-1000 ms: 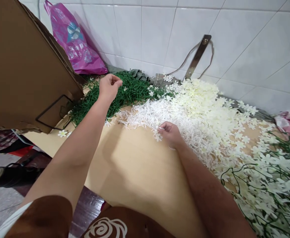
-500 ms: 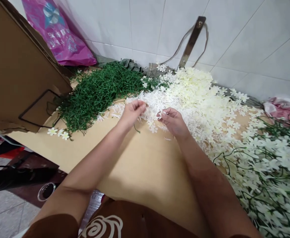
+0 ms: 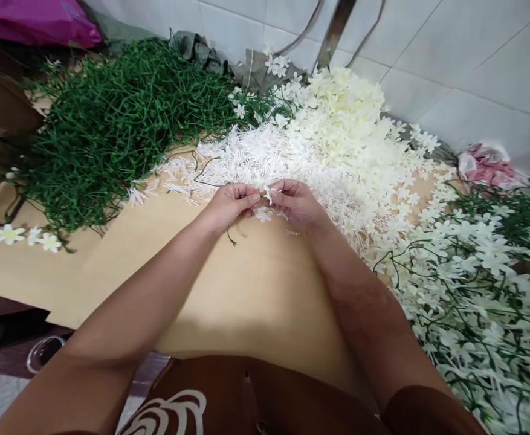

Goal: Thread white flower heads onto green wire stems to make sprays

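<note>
Stem (image 3: 231, 237): thin, green, its tail end pokes out under your left hand (image 3: 231, 204), just above the bench (image 3: 255, 290). Left hand is closed on it, thumb to forefinger. Right hand (image 3: 297, 204) is pinched tight on a small white flower piece (image 3: 268, 194). Your hands meet fingertip to fingertip at the near edge of the white pile (image 3: 255, 151). Green stem heap (image 3: 110, 121) lies to your left, cream petal heap (image 3: 350, 115) behind and to the right, made-up sprays (image 3: 482, 266) far right.

Judgement: the stem looks light and springy, probably slick plastic. Hold it close to the tip so it doesn't flex. The flower piece looks feather-light and soft, easy to crush or drop. Pinch it at the base, not the petals.
</note>
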Demonstrator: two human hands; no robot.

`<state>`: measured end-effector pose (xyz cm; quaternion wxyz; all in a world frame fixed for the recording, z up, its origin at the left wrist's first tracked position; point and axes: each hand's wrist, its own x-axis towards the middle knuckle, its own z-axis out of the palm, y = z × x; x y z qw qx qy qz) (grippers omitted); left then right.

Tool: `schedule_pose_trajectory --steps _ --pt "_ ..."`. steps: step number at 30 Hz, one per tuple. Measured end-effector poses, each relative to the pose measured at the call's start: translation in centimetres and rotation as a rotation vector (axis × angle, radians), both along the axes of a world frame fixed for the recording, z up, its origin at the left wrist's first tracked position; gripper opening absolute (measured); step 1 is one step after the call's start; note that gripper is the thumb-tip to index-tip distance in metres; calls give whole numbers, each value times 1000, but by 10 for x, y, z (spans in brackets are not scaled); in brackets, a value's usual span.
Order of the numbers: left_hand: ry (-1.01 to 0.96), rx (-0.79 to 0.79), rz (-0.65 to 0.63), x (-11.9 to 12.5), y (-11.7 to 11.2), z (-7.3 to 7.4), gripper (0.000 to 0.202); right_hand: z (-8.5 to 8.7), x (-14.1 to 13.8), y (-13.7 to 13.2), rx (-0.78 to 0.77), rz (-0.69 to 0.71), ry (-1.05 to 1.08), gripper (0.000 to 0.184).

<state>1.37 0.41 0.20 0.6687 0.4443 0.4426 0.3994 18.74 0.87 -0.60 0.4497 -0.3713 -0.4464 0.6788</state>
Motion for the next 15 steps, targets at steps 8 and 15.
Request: schedule_pose_trajectory --steps 8,15 --pt "11 16 -34 0 2 0 25 -1 0 -1 12 -9 -67 40" --pt "60 11 -55 3 3 1 20 -2 2 -1 55 10 -141 44"
